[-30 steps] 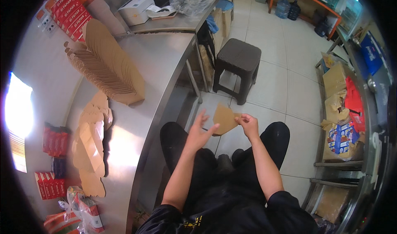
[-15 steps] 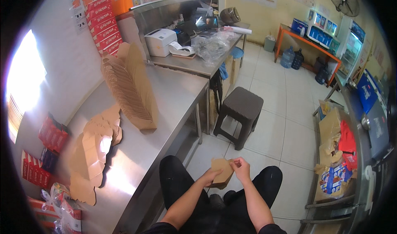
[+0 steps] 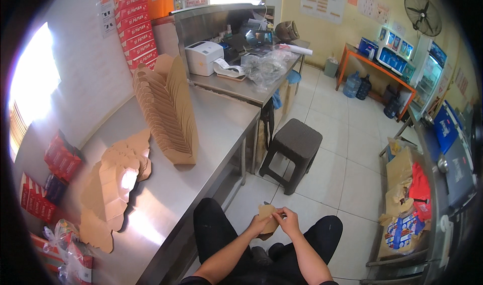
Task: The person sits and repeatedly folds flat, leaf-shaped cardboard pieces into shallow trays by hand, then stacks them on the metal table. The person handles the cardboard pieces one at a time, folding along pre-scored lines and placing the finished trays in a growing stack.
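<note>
A: Quick count pls. Stools?
B: 1 dark plastic stool point(image 3: 292, 151) on the floor.
A: Water jugs?
B: 2 blue jugs point(image 3: 356, 86) by the orange table point(image 3: 375, 63). 1 wall fan point(image 3: 422, 13), 1 white printer point(image 3: 204, 57).
A: Cardboard?
B: 1 nested row of folded boxes point(image 3: 168, 111) on the tabletop point(image 3: 211, 134), 1 loose heap of flat blanks point(image 3: 113, 182), can't count singles. 1 piece point(image 3: 266, 217) betw. 2 hands.

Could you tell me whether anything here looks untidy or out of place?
Mostly orderly. The flat cardboard blanks on the steel table lie in a loose, uneven heap, unlike the neat nested row of folded boxes beside them.
</note>
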Demonstrator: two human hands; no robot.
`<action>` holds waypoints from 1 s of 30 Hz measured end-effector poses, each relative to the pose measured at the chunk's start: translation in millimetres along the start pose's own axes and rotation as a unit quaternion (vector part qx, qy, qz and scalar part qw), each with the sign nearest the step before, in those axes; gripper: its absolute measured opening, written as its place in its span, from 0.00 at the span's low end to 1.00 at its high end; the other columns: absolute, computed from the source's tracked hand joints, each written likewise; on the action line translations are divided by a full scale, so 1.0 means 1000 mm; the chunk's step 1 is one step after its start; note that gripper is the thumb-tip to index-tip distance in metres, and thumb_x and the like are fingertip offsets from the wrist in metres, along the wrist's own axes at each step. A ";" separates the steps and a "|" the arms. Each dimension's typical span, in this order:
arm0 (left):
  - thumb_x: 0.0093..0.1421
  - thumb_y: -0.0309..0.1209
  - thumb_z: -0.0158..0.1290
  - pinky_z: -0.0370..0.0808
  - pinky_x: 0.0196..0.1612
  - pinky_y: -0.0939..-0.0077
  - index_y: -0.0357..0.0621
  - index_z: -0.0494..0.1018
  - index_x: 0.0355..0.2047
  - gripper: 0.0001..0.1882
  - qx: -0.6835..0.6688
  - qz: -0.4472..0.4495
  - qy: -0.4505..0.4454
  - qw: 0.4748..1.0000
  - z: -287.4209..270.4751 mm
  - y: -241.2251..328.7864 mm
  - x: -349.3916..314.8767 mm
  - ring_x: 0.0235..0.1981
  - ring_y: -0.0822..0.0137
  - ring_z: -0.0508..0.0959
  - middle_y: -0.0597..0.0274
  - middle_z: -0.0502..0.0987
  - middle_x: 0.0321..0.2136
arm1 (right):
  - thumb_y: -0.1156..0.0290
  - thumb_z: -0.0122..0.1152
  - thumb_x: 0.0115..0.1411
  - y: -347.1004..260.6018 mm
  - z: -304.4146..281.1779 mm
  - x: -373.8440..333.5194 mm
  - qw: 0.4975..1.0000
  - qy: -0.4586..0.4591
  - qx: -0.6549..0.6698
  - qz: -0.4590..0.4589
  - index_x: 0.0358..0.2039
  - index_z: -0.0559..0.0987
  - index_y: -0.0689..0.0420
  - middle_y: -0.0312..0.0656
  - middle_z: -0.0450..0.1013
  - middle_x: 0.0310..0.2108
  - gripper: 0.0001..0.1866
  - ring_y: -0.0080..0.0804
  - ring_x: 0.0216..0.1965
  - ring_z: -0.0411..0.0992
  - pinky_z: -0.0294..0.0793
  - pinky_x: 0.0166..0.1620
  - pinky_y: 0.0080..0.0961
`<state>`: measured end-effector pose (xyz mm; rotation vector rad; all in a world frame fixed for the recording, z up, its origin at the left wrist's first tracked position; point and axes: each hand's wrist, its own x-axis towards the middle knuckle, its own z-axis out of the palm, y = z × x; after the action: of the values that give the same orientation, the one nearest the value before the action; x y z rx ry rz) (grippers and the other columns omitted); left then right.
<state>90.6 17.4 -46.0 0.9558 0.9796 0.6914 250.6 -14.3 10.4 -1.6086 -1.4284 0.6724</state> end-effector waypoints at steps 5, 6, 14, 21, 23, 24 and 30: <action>0.68 0.40 0.56 0.78 0.44 0.68 0.37 0.75 0.53 0.21 -0.030 -0.041 0.011 0.999 0.004 0.000 0.005 0.41 0.66 0.82 0.58 0.81 0.42 | 0.66 0.74 0.56 0.005 -0.001 -0.002 0.999 0.012 -0.001 0.032 0.36 0.81 0.61 0.45 0.82 0.34 0.14 0.34 0.36 0.82 0.80 0.42 0.29; 0.68 0.41 0.55 0.78 0.44 0.68 0.37 0.75 0.53 0.21 -0.029 -0.049 0.015 0.998 0.003 -0.003 0.007 0.41 0.66 0.82 0.58 0.82 0.42 | 0.66 0.74 0.57 0.007 0.001 -0.002 0.999 0.023 0.010 0.035 0.37 0.81 0.61 0.45 0.82 0.34 0.14 0.33 0.37 0.81 0.79 0.43 0.29; 0.69 0.41 0.55 0.78 0.45 0.68 0.37 0.75 0.54 0.21 -0.130 -0.077 -0.004 0.989 -0.003 -0.004 0.010 0.42 0.65 0.83 0.57 0.82 0.44 | 0.68 0.74 0.57 0.020 0.009 0.000 0.989 0.036 0.121 0.082 0.42 0.79 0.62 0.43 0.81 0.35 0.16 0.28 0.39 0.79 0.77 0.45 0.26; 0.70 0.41 0.54 0.79 0.45 0.69 0.38 0.74 0.54 0.20 -0.144 -0.076 -0.040 0.986 -0.003 -0.005 0.008 0.42 0.66 0.83 0.58 0.82 0.44 | 0.71 0.74 0.58 0.038 0.005 0.002 0.964 0.016 0.215 0.155 0.41 0.80 0.62 0.41 0.81 0.36 0.14 0.26 0.38 0.78 0.76 0.45 0.24; 0.70 0.41 0.54 0.79 0.44 0.69 0.38 0.74 0.53 0.20 -0.139 -0.090 -0.041 0.985 -0.004 -0.004 0.008 0.42 0.66 0.83 0.58 0.82 0.43 | 0.72 0.74 0.58 0.041 0.003 0.002 0.955 0.002 0.244 0.170 0.41 0.80 0.62 0.41 0.81 0.36 0.13 0.25 0.38 0.78 0.76 0.45 0.23; 0.70 0.41 0.54 0.79 0.44 0.69 0.38 0.74 0.53 0.20 -0.136 -0.097 -0.042 0.985 -0.005 -0.004 0.008 0.42 0.67 0.83 0.58 0.82 0.43 | 0.73 0.74 0.58 0.042 0.003 0.003 0.950 -0.002 0.258 0.175 0.40 0.81 0.62 0.41 0.81 0.36 0.13 0.25 0.38 0.78 0.76 0.46 0.23; 0.68 0.41 0.57 0.78 0.43 0.70 0.37 0.74 0.53 0.21 -0.118 -0.093 -0.047 0.987 -0.006 -0.003 0.005 0.40 0.67 0.82 0.58 0.81 0.42 | 0.73 0.75 0.57 0.037 0.000 0.001 0.944 -0.015 0.269 0.192 0.39 0.83 0.62 0.41 0.82 0.37 0.12 0.25 0.39 0.78 0.75 0.47 0.23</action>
<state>87.3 22.7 -52.6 0.6731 0.8696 0.5845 269.2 -12.8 -22.1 -1.4365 -0.8413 1.2001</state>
